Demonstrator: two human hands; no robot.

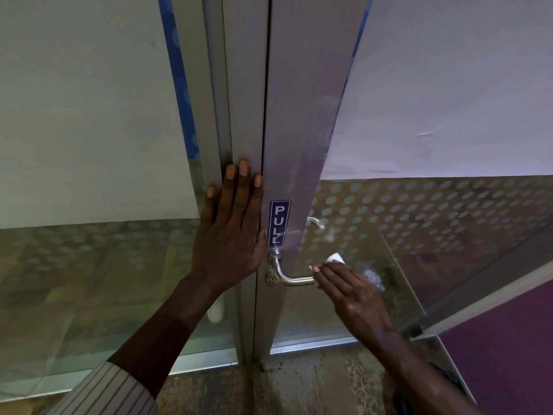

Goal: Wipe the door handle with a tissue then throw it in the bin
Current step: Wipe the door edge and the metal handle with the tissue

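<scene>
A silver lever door handle (289,277) juts from the aluminium door stile, just below a blue PULL sticker (279,223). My right hand (347,290) is wrapped over the outer end of the handle with a white tissue (335,259) under its fingers; a corner of the tissue sticks out above them. My left hand (232,232) lies flat, fingers spread, against the door frame to the left of the handle. No bin is in view.
The glass door (419,223) has a frosted upper panel and a dotted band. A fixed glass panel (89,265) stands on the left. Below lies a mottled floor (299,384), and a purple surface (508,354) shows at the lower right.
</scene>
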